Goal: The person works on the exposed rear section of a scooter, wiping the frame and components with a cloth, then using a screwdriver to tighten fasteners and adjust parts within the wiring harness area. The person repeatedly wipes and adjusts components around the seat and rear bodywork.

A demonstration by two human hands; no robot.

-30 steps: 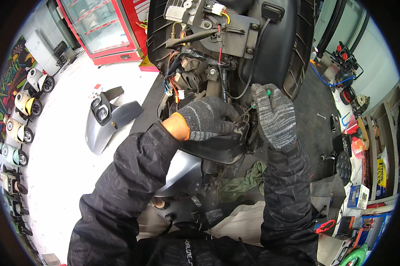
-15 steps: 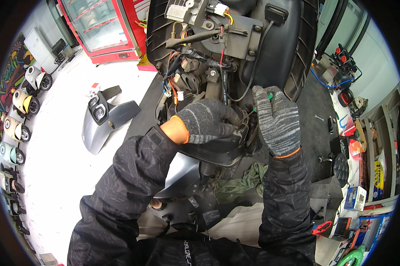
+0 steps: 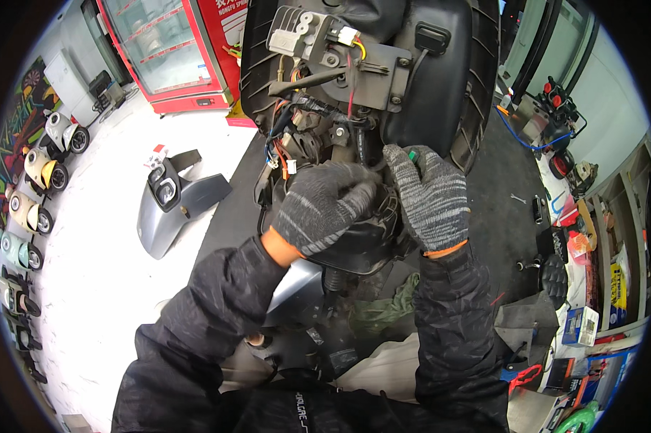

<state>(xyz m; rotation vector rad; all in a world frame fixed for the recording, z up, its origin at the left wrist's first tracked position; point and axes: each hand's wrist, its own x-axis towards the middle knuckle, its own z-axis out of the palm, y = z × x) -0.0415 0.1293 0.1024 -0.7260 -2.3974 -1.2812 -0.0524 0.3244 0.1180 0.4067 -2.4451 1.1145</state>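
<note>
A partly stripped scooter front stands before me, with a black panel (image 3: 441,101) and an exposed wiring harness (image 3: 286,148). My left hand (image 3: 325,208), in a grey knit glove, is closed over the middle of it, fingertips bent toward the cables; what they pinch is hidden. Close to its right, my right hand (image 3: 433,202), gloved alike, is closed around a small green piece (image 3: 414,155), only a bit of which shows between thumb and fingers. A finned metal unit (image 3: 300,32) with a white connector (image 3: 348,36) sits above both hands.
A grey body panel (image 3: 177,206) lies on the white floor to the left. Beyond it scooters (image 3: 40,169) stand in a row. A red-framed glass cabinet (image 3: 188,105) is at the far left. Green cloth (image 3: 386,307) lies below my hands; a wrench (image 3: 518,198) lies right.
Both hands have shifted slightly, the left one turning upward with its fingers drawn in. Less of the green piece shows in my right hand. The whole view has shifted a little.
</note>
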